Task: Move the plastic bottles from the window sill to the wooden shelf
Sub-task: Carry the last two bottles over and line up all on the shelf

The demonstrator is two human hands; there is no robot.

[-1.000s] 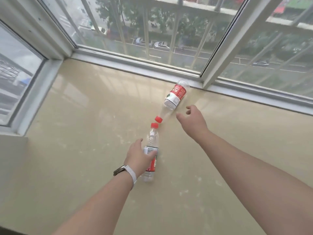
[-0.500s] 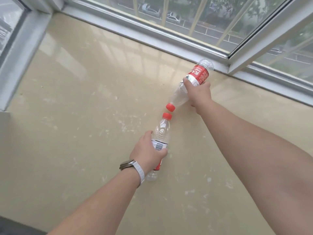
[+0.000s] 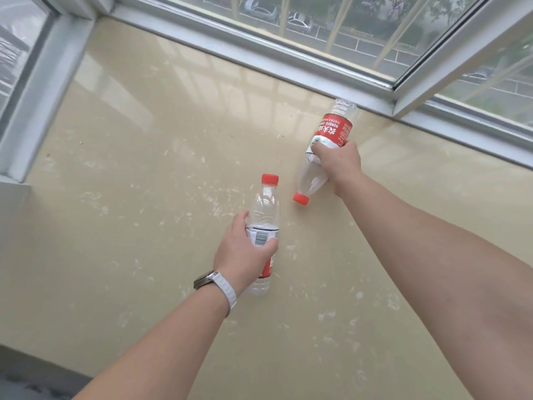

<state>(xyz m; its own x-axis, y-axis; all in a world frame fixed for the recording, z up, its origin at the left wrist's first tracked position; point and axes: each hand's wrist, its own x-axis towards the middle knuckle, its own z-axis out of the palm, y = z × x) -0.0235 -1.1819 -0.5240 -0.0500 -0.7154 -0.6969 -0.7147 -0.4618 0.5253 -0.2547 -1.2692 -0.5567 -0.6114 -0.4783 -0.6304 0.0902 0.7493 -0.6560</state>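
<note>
Two clear plastic bottles with red caps and red labels are over the beige window sill (image 3: 138, 174). My left hand (image 3: 245, 252) is shut around the label of the near bottle (image 3: 264, 206), whose cap points away from me. My right hand (image 3: 339, 160) grips the far bottle (image 3: 331, 131) at its middle, with the cap pointing down towards me and the base towards the window. The two bottles are apart. The wooden shelf is not in view.
A white window frame (image 3: 288, 50) runs along the far edge of the sill, and a side window (image 3: 31, 90) closes the left end. The sill's near edge drops to a dark floor (image 3: 26, 382) at bottom left. A white watch is on my left wrist.
Both bottles have come up off the sill in my hands. The right hand, which was reaching a second ago, now holds the far bottle, and the caps have moved apart.
</note>
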